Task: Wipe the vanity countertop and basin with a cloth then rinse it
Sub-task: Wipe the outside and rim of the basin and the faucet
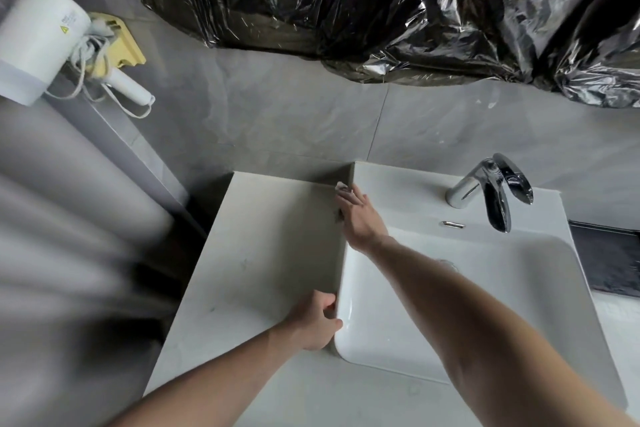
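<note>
A white basin [485, 305] sits raised on a pale stone countertop [263, 246]. My right hand [360, 218] reaches across the basin's far left corner and presses a small white cloth [343, 188] against the basin's left outer wall, where it meets the counter. Most of the cloth is hidden under my fingers. My left hand [317, 321] rests on the counter at the basin's near left corner, thumb and fingers curled round its rim. A chrome faucet [491, 192] stands at the back of the basin; no water runs from it.
A white hair dryer [45, 42] with a coiled cord hangs in a yellow holder on the left wall. Black plastic sheeting [398, 3] covers the wall above the vanity. A dark mat [609, 256] lies right of the basin. A blurred pale surface fills the left foreground.
</note>
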`<state>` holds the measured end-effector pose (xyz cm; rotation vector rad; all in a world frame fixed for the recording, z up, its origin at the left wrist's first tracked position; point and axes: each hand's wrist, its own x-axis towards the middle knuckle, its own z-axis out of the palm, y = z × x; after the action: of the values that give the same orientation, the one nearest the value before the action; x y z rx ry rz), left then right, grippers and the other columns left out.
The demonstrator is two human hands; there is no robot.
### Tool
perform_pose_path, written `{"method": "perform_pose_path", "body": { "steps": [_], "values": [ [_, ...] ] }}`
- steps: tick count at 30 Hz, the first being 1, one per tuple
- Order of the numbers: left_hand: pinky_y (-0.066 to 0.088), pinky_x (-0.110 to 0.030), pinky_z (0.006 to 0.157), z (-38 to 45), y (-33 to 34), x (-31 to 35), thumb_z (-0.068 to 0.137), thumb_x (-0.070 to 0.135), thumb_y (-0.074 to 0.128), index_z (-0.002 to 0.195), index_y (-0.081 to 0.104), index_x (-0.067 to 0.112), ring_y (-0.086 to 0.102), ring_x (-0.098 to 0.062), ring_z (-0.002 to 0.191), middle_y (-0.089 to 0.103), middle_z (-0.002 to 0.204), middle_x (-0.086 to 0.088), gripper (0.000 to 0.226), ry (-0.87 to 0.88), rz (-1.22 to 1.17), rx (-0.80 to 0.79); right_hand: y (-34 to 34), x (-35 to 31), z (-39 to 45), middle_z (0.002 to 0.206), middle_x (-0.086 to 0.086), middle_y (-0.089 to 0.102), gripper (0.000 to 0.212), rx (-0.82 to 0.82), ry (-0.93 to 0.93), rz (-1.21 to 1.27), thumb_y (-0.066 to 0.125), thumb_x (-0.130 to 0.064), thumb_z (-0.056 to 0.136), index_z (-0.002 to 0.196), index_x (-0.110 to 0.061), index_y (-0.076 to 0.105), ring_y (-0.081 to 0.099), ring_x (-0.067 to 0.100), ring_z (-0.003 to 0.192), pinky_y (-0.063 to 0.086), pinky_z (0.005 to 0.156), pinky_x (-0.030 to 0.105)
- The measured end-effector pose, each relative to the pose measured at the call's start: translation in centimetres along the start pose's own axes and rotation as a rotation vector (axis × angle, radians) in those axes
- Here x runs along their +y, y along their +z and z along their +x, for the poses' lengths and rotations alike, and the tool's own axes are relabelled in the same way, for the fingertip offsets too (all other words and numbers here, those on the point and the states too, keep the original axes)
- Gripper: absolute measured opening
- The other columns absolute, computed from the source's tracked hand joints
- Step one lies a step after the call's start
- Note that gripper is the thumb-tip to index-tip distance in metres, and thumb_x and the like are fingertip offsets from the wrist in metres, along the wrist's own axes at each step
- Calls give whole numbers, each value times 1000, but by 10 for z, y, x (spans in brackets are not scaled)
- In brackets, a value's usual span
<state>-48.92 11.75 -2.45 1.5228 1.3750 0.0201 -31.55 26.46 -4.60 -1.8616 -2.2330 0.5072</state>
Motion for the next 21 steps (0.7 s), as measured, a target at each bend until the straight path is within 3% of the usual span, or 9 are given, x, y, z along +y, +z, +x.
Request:
{"method": "perform_pose_path", "body": {
  "steps": [2,6,10,12,14,17,21],
  "values": [
    [53,-30,73,-2,0,1,74,28,55,91,66,11,61,-14,77,74,95,-2,26,-4,-4,-5,-5,12,-13,163,-6,34,69,59,33,81,45,4,88,153,-20,44,27,26,152,28,121,34],
    [38,-24,61,-3,1,5,79,19,59,80,59,5,46,-10,68,62,76,3,14,-6,-7,5,-29,60,-52,166,-6,28,87,191,336,111,43,14,76,155,-22,39,33,21,149,39,114,35],
    [34,-24,55,-3,2,13,79,11,63,67,53,16,43,-5,64,56,68,7,16,-15,14,23,-61,126,-118,165,-5,30,87,147,465,-38,44,15,76,155,-19,36,51,30,135,50,98,38],
    [29,-26,52,-3,3,16,78,9,62,64,48,17,36,-6,60,49,63,8,21,-27,44,37,-71,154,-152,150,-7,49,78,148,489,-63,47,13,75,142,-27,49,63,35,115,53,81,36],
    [28,-27,52,-2,6,20,75,8,59,62,47,16,37,-9,59,49,60,7,20,-44,79,61,-80,177,-182,121,-9,66,54,208,538,-41,50,9,81,116,-30,62,68,29,99,45,69,30],
    [31,-26,47,-6,13,32,75,7,54,64,49,15,44,-15,58,51,59,7,15,-80,202,111,-92,210,-207,91,-13,71,36,319,627,56,51,-1,86,95,-33,62,68,24,89,42,67,29],
    [35,-25,54,-9,20,45,78,3,50,76,58,14,55,-19,71,60,71,4,14,-123,267,152,-109,233,-199,89,-6,75,30,483,574,134,50,-4,84,91,-32,61,70,25,94,56,77,37]
  ]
}}
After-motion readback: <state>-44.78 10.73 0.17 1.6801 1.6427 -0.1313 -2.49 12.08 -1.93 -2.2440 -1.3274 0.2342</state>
